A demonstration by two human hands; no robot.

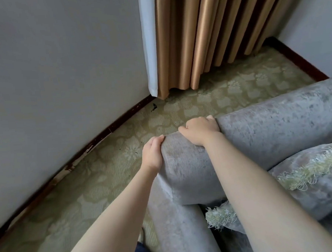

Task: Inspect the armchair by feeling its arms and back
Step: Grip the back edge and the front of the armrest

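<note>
A grey velvet armchair (269, 132) fills the lower right of the head view, its padded back roll running up to the right. My left hand (153, 153) grips the outer corner of that roll, fingers wrapped around its far side. My right hand (199, 130) presses on top of the roll's corner, fingers curled over the far edge. One armrest (180, 229) runs down toward me below the hands. A grey cushion (322, 176) with pale green fringe lies on the seat under my right forearm.
A grey wall (59, 74) with a dark, chipped skirting board (95, 140) stands to the left. Gold curtains (213, 34) with a white lining hang at the back. Patterned green carpet (106, 179) lies between chair and wall. A small dark scrap (154, 107) lies near the curtain.
</note>
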